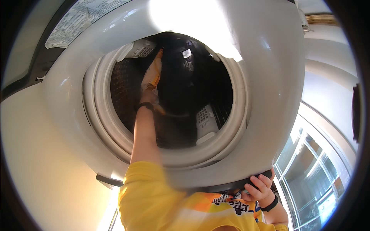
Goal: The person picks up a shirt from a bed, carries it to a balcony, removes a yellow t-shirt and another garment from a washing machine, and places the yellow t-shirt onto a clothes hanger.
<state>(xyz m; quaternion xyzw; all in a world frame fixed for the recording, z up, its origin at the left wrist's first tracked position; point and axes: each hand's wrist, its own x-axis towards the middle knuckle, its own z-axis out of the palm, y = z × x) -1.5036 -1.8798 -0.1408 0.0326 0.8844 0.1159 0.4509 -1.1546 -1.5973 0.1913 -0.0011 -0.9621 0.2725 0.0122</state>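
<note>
My left arm reaches down into the dark drum [185,124] of a top-loading washing machine. Blurred and partly hidden, my left hand [149,93] holds an orange and white item [153,70], seemingly cloth, which stretches up towards the drum's far side. A bit of orange also shows below the hand. At the lower right, the fingers of my right hand [258,186] curl over the black front edge [228,186] of the machine. A small shiny piece [187,53] lies deep in the drum; what it is cannot be told. Both wrists wear dark bands.
The pale round rim [271,95] surrounds the opening. Inside the drum are two white lint filters with grid panels, one at the upper left [143,48] and one at the lower right [205,118]. A wall stands left, a barred window [312,170] right.
</note>
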